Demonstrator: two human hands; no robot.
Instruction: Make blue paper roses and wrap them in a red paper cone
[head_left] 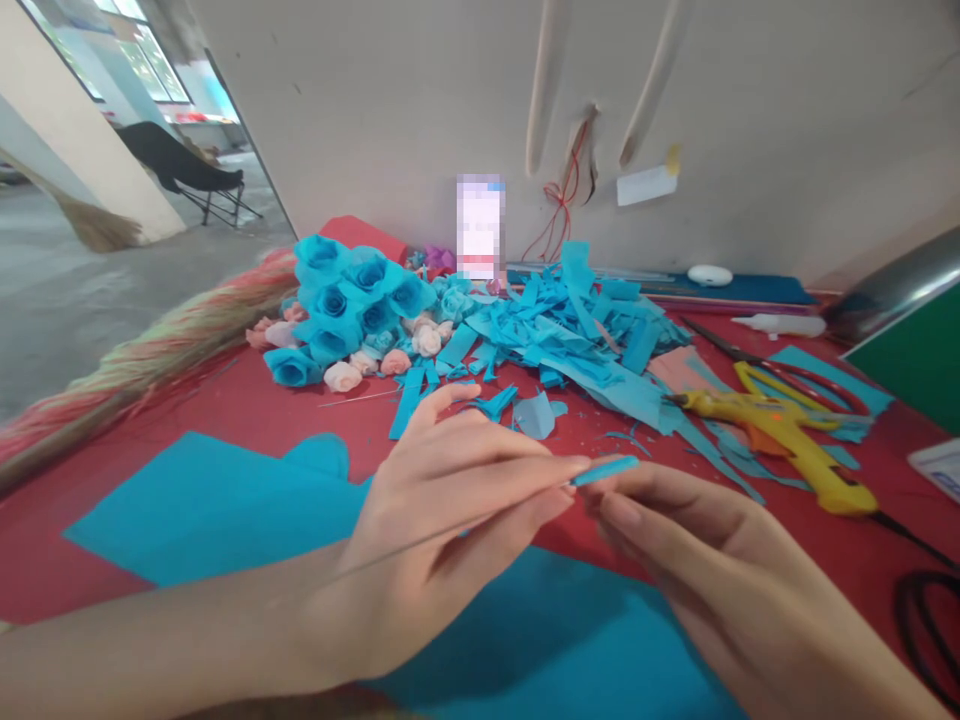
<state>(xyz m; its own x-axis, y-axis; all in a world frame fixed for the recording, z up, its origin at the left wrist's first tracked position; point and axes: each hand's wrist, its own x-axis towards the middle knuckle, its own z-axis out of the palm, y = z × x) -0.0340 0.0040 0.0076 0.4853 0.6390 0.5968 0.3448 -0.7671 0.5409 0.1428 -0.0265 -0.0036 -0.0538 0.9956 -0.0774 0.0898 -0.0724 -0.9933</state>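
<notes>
My left hand [450, 500] pinches a thin stick [409, 548] between thumb and forefinger, its other fingers raised. The stick runs back along my wrist. At its tip is a small blue paper strip [611, 468], and my right hand [697, 530] has thumb and fingers closed at this strip. How far the paper wraps the stick is hidden by the fingertips. Large blue paper sheets [202, 510] lie under and beside my hands. Beyond them is a group of blue paper flowers [330, 300], with smaller pink and white ones [427, 338] around it.
A heap of blue paper scraps [570, 330] covers the back middle of the red table [247, 410]. Right of it lie a yellow glue gun [795, 440], scissors [825, 385] and a white bottle [780, 324]. A blurred phone [480, 225] leans against the wall.
</notes>
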